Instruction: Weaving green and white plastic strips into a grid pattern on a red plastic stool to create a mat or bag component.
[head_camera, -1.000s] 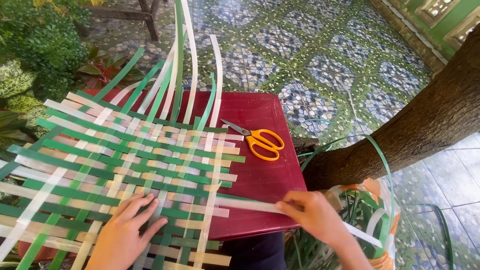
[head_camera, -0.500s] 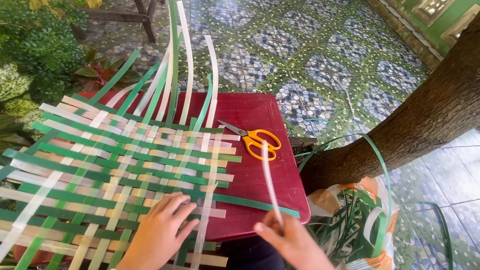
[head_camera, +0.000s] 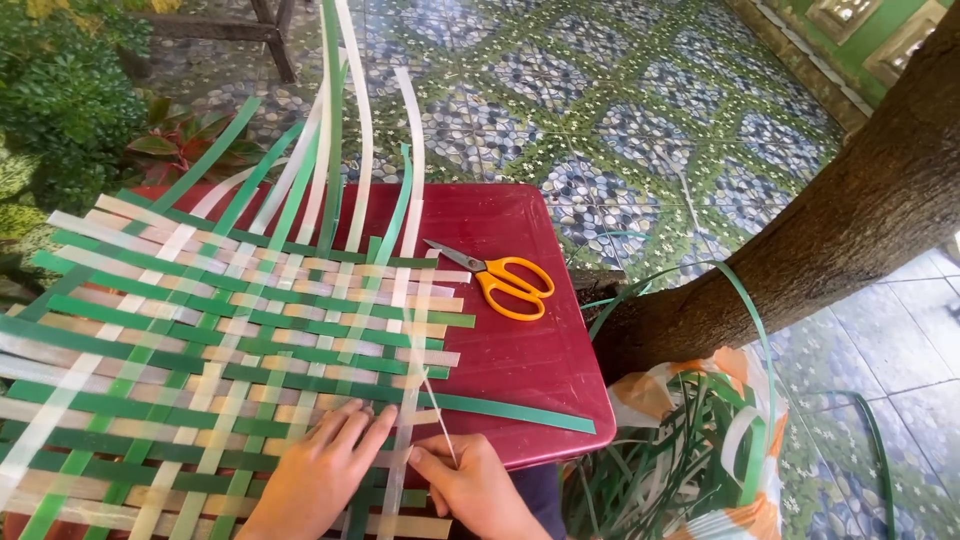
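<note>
A thick tree trunk (head_camera: 800, 250) slants across the right side over a patterned tile floor (head_camera: 620, 110), and below it a dark red plastic table (head_camera: 520, 350) carries a large woven mat (head_camera: 210, 350) of green and pale strips that covers its left part and overhangs the near and left edges, with loose strip ends rising at the far side. At the foot of the trunk, just right of the table, a white and orange plastic bag (head_camera: 720, 440) stands open and holds a bundle of long green strips, one of which arcs up over it. Orange-handled scissors (head_camera: 500, 280) lie closed on the bare red surface, just beyond the mat's right edge. The left hand (head_camera: 320, 470) lies flat on the near part of the weave, fingers spread and pressing the strips down. The right hand (head_camera: 470, 490) sits just beside it at the mat's near right corner, thumb and fingertips pinching a thin pale strip (head_camera: 438, 420) that runs up and slightly left from the fingers, seen nearly edge-on. Half a second ago that strip stood higher and further right, over the bare table; now it has been brought in over the weave, the right hand has drawn closer to the left, and a long green strip (head_camera: 510, 410) lies sticking out past the mat's right edge.
</note>
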